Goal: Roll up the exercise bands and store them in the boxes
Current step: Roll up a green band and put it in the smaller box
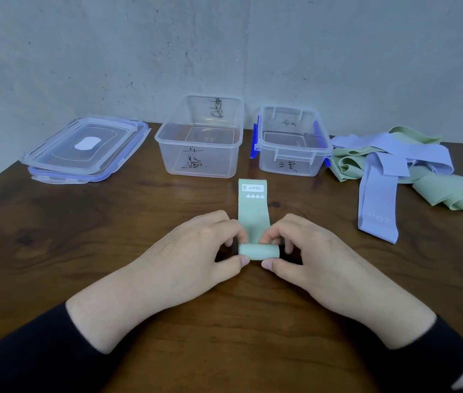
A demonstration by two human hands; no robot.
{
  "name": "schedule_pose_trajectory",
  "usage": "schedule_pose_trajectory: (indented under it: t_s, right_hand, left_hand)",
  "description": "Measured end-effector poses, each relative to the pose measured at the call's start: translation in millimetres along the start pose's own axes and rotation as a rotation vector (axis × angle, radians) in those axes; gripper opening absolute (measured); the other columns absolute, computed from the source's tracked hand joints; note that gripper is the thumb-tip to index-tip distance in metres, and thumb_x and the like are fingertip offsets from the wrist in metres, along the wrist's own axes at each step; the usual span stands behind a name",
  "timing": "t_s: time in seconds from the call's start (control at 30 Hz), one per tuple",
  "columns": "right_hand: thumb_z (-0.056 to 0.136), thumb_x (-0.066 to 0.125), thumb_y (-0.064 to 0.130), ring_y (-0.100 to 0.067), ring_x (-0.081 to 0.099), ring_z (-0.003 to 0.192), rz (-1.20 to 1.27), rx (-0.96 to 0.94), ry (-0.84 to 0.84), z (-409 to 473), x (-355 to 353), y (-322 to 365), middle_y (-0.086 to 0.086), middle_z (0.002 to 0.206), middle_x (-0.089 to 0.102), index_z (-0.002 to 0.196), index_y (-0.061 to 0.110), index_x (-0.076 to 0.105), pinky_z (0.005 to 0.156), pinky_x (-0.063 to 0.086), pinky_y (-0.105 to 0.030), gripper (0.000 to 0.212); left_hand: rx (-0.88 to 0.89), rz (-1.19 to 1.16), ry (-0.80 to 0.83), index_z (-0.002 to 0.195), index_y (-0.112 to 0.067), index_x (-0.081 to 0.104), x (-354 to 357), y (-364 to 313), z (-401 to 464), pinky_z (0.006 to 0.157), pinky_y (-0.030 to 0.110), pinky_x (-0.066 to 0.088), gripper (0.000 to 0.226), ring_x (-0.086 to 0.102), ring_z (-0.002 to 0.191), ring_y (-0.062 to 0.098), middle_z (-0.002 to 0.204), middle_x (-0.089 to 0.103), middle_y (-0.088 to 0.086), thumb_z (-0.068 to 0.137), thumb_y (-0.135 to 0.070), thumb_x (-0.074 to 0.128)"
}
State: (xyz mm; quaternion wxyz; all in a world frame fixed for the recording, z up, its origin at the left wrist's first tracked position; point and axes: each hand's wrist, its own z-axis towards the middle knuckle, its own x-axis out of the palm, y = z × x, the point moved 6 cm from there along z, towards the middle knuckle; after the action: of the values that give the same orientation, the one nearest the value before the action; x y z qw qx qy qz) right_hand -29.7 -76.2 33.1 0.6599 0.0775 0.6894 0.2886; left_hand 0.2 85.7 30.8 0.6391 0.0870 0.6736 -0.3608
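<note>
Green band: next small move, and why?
Probably keep rolling the green band away from the body. Both hands, left and right, pinch a short roll at the near end, while a flat stretch with the HEAVY label still lies toward the open boxes, which look empty.
</note>
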Motion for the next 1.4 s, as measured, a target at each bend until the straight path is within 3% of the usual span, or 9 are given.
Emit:
schedule_pose_trajectory:
  t_s: [0.13,0.47,0.63,0.87,1.07,1.4]
  right_hand:
    - [0.091,0.062,0.046,0.005,0.047,0.097,-0.010,-0.012,-0.004,-0.4,0.6,-0.4,0.030,0.099,0.044,0.105,0.044,0.058,0.072,0.039,-0.009,0.015]
    - [0.089,0.065,0.046,0.004,0.050,0.096,0.001,0.018,0.013,0.6,0.5,-1.3,0.026,0.098,0.047,0.120,0.045,0.055,0.072,0.041,-0.012,0.032]
    - [0.089,0.065,0.046,0.003,0.049,0.097,0.001,0.009,-0.010,0.5,0.3,-0.8,0.025,0.100,0.047,0.106,0.043,0.058,0.073,0.041,-0.014,0.019]
    - [0.091,0.060,0.048,0.005,0.048,0.096,-0.002,0.009,0.007,-0.1,0.6,-0.8,0.025,0.103,0.047,0.107,0.044,0.061,0.073,0.039,-0.013,0.017]
    - [0.087,0.067,0.047,0.003,0.050,0.096,0.009,0.016,-0.017,-0.5,-0.1,-3.1,0.024,0.096,0.048,0.114,0.045,0.054,0.071,0.041,-0.010,0.030]
    - [0.091,0.060,0.048,0.005,0.047,0.099,-0.008,-0.001,-0.009,0.6,0.5,-3.3,0.026,0.101,0.047,0.105,0.043,0.059,0.071,0.040,-0.011,0.015]
  left_hand:
    - [-0.012,0.010,0.016,0.109,-0.046,0.050,1.5,1.4,1.8,0.064,0.012,0.037,0.031,0.046,0.087,-0.005,0.095,0.046,-0.023,0.083,-0.060,0.060]
    - [0.000,0.015,-0.011,0.108,-0.044,0.054,1.0,2.0,1.2,0.064,0.012,0.038,0.023,0.045,0.092,-0.006,0.097,0.047,-0.022,0.088,-0.054,0.056]
    - [0.005,0.015,-0.012,0.106,-0.043,0.056,1.1,1.6,1.0,0.064,0.012,0.038,0.021,0.043,0.095,-0.007,0.096,0.047,-0.023,0.089,-0.054,0.053]
    - [-0.015,0.012,0.008,0.107,-0.046,0.052,1.1,1.6,2.4,0.063,0.012,0.034,0.027,0.044,0.087,-0.008,0.094,0.046,-0.023,0.084,-0.057,0.060]
    - [-0.013,0.010,-0.008,0.106,-0.044,0.054,0.7,2.1,0.9,0.064,0.012,0.035,0.021,0.044,0.090,-0.008,0.096,0.047,-0.022,0.088,-0.053,0.057]
    - [-0.016,0.007,0.002,0.105,-0.046,0.050,0.4,2.0,1.9,0.064,0.012,0.034,0.024,0.044,0.087,-0.007,0.094,0.046,-0.022,0.085,-0.054,0.061]
